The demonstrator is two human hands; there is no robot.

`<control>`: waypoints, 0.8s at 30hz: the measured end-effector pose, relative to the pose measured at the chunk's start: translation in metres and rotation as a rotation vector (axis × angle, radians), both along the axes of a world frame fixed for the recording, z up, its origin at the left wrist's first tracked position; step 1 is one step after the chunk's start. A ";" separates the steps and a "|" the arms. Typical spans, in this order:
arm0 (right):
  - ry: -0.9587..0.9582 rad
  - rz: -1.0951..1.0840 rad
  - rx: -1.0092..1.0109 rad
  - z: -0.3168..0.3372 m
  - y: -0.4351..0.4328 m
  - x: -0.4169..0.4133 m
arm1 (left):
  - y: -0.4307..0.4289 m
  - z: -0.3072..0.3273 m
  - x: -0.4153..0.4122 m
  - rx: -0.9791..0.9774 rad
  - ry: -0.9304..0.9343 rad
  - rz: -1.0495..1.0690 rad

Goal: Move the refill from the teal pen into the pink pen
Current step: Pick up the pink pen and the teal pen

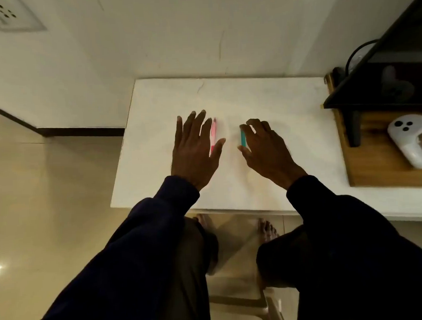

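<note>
Two pens lie side by side on the white table (289, 131), both pointing away from me. The pink pen (213, 132) shows just right of my left hand (194, 148), whose fingers are spread flat and partly cover it. The teal pen (243, 137) lies under the fingertips of my right hand (265, 147). Those fingers are curled over it, with index finger and thumb at its two ends; whether they grip it is unclear. Much of each pen is hidden by the hands. No refill is visible.
A wooden board (376, 165) at the table's right holds a white handheld controller (409, 142) and a black stand (355, 125) carrying a dark shelf. A wall runs behind the table. My knees, bare feet and a chair frame show below the front edge.
</note>
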State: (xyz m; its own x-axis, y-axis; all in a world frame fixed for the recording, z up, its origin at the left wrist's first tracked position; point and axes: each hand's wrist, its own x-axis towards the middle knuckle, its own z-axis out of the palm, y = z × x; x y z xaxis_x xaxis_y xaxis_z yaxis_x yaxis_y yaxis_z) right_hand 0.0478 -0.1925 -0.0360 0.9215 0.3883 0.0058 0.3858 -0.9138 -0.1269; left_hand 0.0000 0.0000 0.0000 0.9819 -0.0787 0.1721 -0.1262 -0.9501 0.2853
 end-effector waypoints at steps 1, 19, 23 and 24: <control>0.010 0.003 -0.007 -0.002 0.001 0.001 | 0.002 -0.001 0.001 0.007 0.018 -0.019; 0.198 -0.223 0.274 -0.006 0.003 0.034 | -0.007 -0.021 0.037 -0.347 0.177 0.115; 0.186 -0.253 0.432 -0.004 0.008 0.037 | -0.012 -0.022 0.043 -0.650 0.223 0.212; 0.192 -0.251 0.474 -0.002 0.009 0.037 | -0.012 -0.021 0.045 -0.693 0.222 0.227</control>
